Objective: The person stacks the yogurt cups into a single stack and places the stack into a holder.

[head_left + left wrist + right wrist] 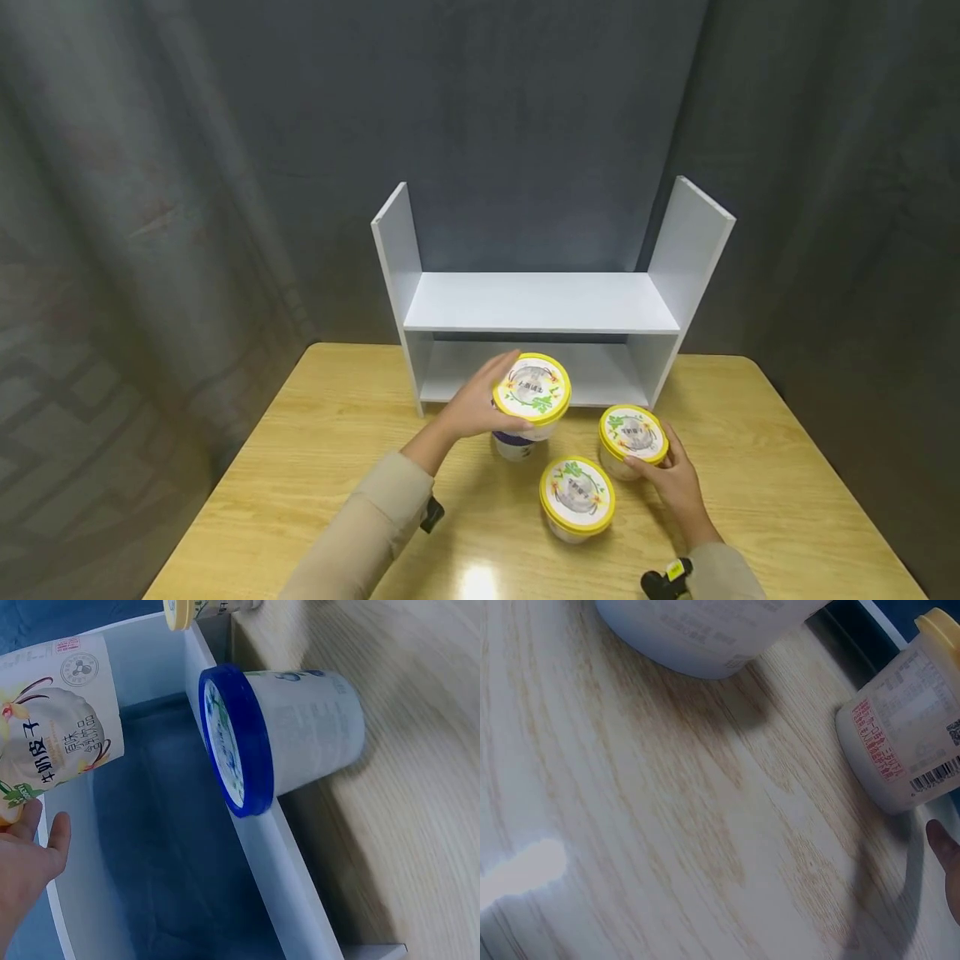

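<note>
In the head view my left hand [480,404] grips a white paper tub with a yellow lid [532,388], thumb at its near side and fingers around its far left. It is raised and overlaps a blue-lidded tub [513,447] standing on the table. The left wrist view shows that blue-lidded tub [307,727] whole, with the held tub [64,720] apart from it. My right hand [678,479] holds a second yellow-lidded tub [633,437], thumb in front and fingers at its right. A third yellow-lidded tub [577,500] stands nearer me, between the hands.
Behind the tubs stands a white two-tier shelf [540,302] with tall side panels [693,242]. Its lower board [600,375] lies just beyond the left hand's tub. The wooden table [315,492] carries everything, and grey curtains [525,125] hang around it.
</note>
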Motion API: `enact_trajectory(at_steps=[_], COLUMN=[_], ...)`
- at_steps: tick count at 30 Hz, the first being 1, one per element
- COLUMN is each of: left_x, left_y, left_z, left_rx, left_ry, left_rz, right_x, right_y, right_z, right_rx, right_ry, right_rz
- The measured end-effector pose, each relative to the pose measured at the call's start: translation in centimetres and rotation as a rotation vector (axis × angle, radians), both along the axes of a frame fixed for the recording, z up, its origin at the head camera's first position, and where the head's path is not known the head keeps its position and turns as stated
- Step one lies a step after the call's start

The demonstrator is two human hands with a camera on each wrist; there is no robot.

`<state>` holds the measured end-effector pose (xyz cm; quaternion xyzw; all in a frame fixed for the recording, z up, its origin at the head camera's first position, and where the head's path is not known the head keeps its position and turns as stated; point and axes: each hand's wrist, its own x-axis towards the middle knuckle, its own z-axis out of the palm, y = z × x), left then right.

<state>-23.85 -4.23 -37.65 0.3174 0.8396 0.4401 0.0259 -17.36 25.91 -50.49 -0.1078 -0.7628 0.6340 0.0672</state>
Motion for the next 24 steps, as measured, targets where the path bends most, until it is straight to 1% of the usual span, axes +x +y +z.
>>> enact_trajectory(at_steps=[4,8,11,13,17,20,24], left_x=[-0.6,-1.1,-1.4,-1.6,-1.7,-1.8,-1.8], left_y=[1.2,2.4,3.5,4.3,5.9,7.1,8.7], left_z=[0.3,0.2,0.1,0.1,0.0,-0.2,-0.4], left_rx=[0.017,0.030,0.017,0.004,-0.014,-0.023,-0.047], left_ry=[-0.020,-0.048,-0.059,-0.068,-0.078,-0.070,-0.066], left_rz=[-0.012,-0.021,-0.017,-0.013,-0.025,-0.037,-0.047], right_x=[-0.1,-0.1,-0.1,0.0,0.0,-0.1,-0.2], right_y=[0.0,0.1,0.1,0.0,0.0,0.0,-0.1], right_z=[-0.1,-0.6,-0.8,-0.8,-0.8,-0.6,-0.4], right_rx=[-0.007,0.000,0.008,0.004,-0.007,0.003,-0.012], right_ry=[0.026,0.066,0.078,0.078,0.044,0.031,0.049], right_rz=[-0.007,-0.002,0.000,-0.007,0.002,0.001,0.010])
